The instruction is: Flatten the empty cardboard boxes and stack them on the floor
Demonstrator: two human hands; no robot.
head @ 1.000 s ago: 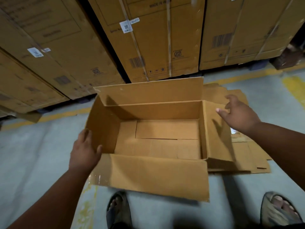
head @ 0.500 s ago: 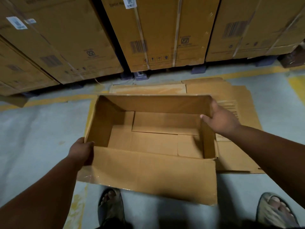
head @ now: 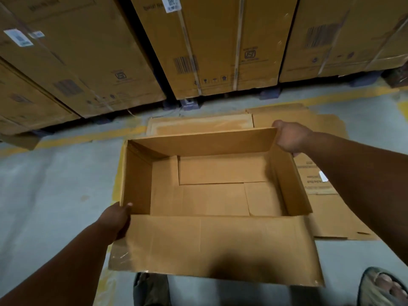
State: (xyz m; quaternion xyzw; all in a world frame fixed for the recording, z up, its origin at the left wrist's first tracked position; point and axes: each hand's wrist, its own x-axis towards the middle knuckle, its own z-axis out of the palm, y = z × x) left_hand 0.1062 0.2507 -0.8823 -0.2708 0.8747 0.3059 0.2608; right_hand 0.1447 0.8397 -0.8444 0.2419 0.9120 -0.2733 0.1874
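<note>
An empty brown cardboard box [head: 212, 195] stands open-side-up in front of me, with its near flap folded out toward my feet. My left hand [head: 114, 219] grips the box at its near left corner. My right hand [head: 291, 138] holds the far right corner, fingers wrapped over the top edge. Under and behind the box lie flattened cardboard boxes [head: 331, 208] on the grey floor, sticking out to the right and at the back.
Large sealed cartons [head: 216, 47] on pallets form a wall along the back. A yellow floor line [head: 88, 138] runs in front of them. My two sandalled feet [head: 379, 288] stand at the bottom edge, close to the box's near flap.
My right hand has shifted from the box's right wall to its far right corner. The far flap has gone down out of sight, and my left hand now holds the near left corner.
</note>
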